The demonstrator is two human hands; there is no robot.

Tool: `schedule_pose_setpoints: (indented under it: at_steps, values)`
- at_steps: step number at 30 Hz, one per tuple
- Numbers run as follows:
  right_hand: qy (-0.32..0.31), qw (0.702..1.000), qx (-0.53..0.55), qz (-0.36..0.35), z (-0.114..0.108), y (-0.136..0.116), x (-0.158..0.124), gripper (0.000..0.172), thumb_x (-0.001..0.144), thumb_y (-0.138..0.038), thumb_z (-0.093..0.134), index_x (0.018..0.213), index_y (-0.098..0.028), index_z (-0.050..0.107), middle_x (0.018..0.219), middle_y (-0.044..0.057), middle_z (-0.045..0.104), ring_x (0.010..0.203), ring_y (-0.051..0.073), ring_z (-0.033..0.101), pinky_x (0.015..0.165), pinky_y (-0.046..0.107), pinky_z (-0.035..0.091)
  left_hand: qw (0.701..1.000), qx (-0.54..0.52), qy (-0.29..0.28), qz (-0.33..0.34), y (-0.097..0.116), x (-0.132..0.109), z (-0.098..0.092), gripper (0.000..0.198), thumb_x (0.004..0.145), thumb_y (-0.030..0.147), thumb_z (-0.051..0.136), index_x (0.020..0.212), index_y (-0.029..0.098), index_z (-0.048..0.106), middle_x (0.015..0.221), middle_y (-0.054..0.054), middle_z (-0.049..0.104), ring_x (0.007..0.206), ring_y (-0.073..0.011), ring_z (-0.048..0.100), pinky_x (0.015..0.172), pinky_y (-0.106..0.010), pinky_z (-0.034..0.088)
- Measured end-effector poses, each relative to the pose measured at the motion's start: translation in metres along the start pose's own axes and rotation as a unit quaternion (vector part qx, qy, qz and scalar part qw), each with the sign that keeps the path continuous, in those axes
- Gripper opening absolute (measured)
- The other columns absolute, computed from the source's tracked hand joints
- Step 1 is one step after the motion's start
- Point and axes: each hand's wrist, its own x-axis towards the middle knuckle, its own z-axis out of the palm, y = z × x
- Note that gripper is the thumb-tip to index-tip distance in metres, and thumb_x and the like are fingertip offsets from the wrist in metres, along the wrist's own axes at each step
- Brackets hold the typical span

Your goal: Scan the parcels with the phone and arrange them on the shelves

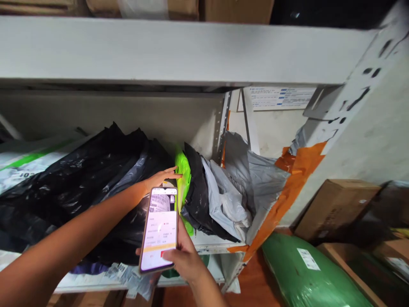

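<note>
A smartphone lies in my right hand, whose fingers wrap round it from behind. My right thumb rests on the lower right of the lit screen, at a red button. The upper part of the screen shows a camera picture of a printed label. Beyond the phone, my left hand has its fingers stretched out against a bright green plastic parcel; the phone hides part of this hand. Black plastic parcels fill the shelf to its left. Another black parcel and grey-white plastic parcels stand to the right.
A white shelf beam crosses above my hands, with cardboard boxes over it. Orange tape wraps the right upright. On the floor at right are a large green sack and a cardboard box. A printed notice hangs behind.
</note>
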Motion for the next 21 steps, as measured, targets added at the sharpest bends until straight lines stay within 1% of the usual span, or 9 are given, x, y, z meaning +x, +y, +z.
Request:
schedule_pose_setpoints:
  at_steps: [3,5,6,8,10,11,13,16,21]
  values:
    - [-0.013,0.999,0.037,0.012,0.008,0.004,-0.007,0.107,0.052,-0.019,0.077,0.143,-0.027,0.022,0.113,0.011,0.070,0.090,0.031,0.073,0.056,0.032,0.057,0.995,-0.045,0.041,-0.074,0.017,0.001,0.000,0.074,0.079,0.072,0.023,0.099,0.020,0.071,0.135,-0.012,0.058,0.132,-0.0290,0.046,0.112,-0.045,0.033]
    - [-0.031,0.999,0.035,0.010,0.012,0.006,-0.013,0.097,0.049,-0.026,0.079,0.136,-0.028,0.037,0.111,0.009,0.071,0.091,0.032,0.072,0.063,0.040,0.058,0.987,-0.068,0.059,-0.130,0.034,0.005,-0.004,0.084,0.082,0.070,0.006,0.102,0.015,0.066,0.123,-0.018,0.064,0.123,-0.0297,0.054,0.107,-0.046,0.039]
    - [-0.042,0.999,0.026,0.006,0.012,0.007,-0.016,0.090,0.048,-0.032,0.079,0.131,-0.029,0.044,0.110,0.008,0.071,0.091,0.034,0.071,0.067,0.045,0.058,0.982,-0.076,0.061,-0.160,0.043,0.007,-0.007,0.084,0.082,0.071,0.008,0.109,0.012,0.061,0.118,-0.020,0.065,0.117,-0.0306,0.059,0.101,-0.047,0.044]
    - [-0.057,0.998,0.002,-0.003,0.009,0.007,-0.022,0.084,0.042,-0.041,0.081,0.121,-0.030,0.054,0.105,0.008,0.073,0.092,0.037,0.070,0.070,0.050,0.058,0.970,-0.086,0.048,-0.222,0.061,0.008,-0.013,0.084,0.079,0.072,0.031,0.130,0.006,0.042,0.114,-0.026,0.065,0.098,-0.0321,0.068,0.084,-0.046,0.054]
    - [-0.045,0.999,-0.011,-0.004,0.003,0.007,-0.030,0.089,0.036,-0.043,0.083,0.120,-0.030,0.056,0.103,0.008,0.073,0.093,0.038,0.069,0.072,0.050,0.057,0.962,-0.085,0.016,-0.261,0.073,0.006,-0.018,0.094,0.074,0.058,0.054,0.143,0.007,0.017,0.109,-0.025,0.066,0.082,-0.0304,0.071,0.068,-0.042,0.057]
    - [-0.037,0.999,-0.013,-0.001,-0.001,0.007,-0.035,0.093,0.036,-0.043,0.083,0.123,-0.030,0.055,0.103,0.008,0.073,0.093,0.037,0.069,0.072,0.050,0.057,0.960,-0.080,-0.002,-0.268,0.076,0.003,-0.020,0.096,0.072,0.049,0.059,0.146,0.010,0.012,0.105,-0.021,0.068,0.077,-0.0289,0.071,0.064,-0.040,0.057]
    - [-0.019,1.000,-0.008,0.005,-0.006,0.007,-0.046,0.098,0.042,-0.043,0.081,0.133,-0.030,0.046,0.107,0.006,0.072,0.091,0.034,0.070,0.074,0.049,0.057,0.963,-0.053,-0.027,-0.264,0.074,-0.007,-0.023,0.086,0.070,0.034,0.059,0.145,0.018,0.021,0.097,-0.012,0.070,0.076,-0.0268,0.070,0.061,-0.036,0.057]
    - [0.011,1.000,0.024,0.003,-0.007,0.008,-0.058,0.098,0.052,-0.033,0.074,0.141,-0.030,0.034,0.111,0.005,0.071,0.084,0.028,0.072,0.073,0.044,0.057,0.972,0.042,-0.034,-0.228,0.064,-0.028,-0.024,0.063,0.062,0.022,0.060,0.125,0.020,0.052,0.096,-0.006,0.069,0.089,-0.0274,0.068,0.073,-0.036,0.056]
    - [0.024,0.997,0.074,0.001,-0.012,0.007,-0.067,0.094,0.056,-0.026,0.072,0.141,-0.026,0.031,0.103,0.010,0.073,0.075,0.027,0.074,0.062,0.036,0.056,0.965,0.232,0.003,-0.125,0.059,-0.055,-0.020,0.047,0.062,0.013,0.060,0.108,0.017,0.067,0.115,-0.015,0.064,0.117,-0.0364,0.054,0.102,-0.054,0.040]
